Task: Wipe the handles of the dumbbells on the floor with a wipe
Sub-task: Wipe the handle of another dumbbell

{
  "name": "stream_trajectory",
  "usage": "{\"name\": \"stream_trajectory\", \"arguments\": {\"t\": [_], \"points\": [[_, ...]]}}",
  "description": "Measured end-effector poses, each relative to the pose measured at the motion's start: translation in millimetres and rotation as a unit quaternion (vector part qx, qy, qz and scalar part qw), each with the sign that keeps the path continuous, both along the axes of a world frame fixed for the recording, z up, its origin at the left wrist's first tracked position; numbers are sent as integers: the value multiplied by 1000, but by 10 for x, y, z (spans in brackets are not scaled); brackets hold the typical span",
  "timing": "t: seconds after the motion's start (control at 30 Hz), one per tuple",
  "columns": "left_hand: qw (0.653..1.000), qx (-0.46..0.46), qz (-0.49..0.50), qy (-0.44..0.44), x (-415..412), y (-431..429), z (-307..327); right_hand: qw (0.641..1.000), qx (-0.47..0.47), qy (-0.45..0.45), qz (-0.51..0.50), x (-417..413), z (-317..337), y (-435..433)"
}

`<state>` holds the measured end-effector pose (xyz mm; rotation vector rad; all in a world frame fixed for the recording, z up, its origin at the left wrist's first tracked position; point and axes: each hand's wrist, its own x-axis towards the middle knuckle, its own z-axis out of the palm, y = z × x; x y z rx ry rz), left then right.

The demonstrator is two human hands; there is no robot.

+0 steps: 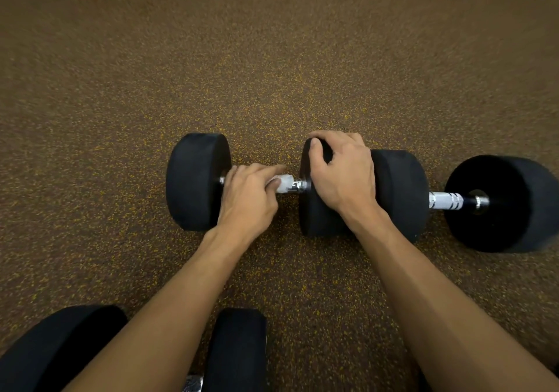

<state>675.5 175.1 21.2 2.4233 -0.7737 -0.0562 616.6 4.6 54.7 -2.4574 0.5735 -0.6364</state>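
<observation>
Floor (272,59): brown rubber, yellow-flecked. Centre dumbbell (196,180): lying on the floor, chrome handle (299,184) partly covered. Wipe (284,183): white, on the handle, with left hand (248,195) fingers curled round it. Right hand (341,171): fingers curled over that dumbbell's right head. Second dumbbell (502,204): just beside, to the right. Third dumbbell (239,349): at the near edge.

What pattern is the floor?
Floor: brown with small yellow flecks; shows best in the head view.
</observation>
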Motion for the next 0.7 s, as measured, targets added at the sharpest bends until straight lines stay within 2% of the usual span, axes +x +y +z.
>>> {"name": "stream_trajectory", "arguments": {"t": [0.17,0.33,0.43,0.53,0.7], "points": [[999,1,31,-14,9,89,1,1000,2,-5,-1,-6,-7,-7],[999,36,-2,5,12,-35,52,1000,5,-6,1,3,1,-1],[999,40,13,-10,57,43,51,1000,10,-11,1,-5,3,-1],[1000,3,23,21,81,54,46,1000,9,-12,-2,-15,-1,-7],[993,-82,-39,77,77,-2,-61,1000,7,-11,-1,-6,4,-8]]}}
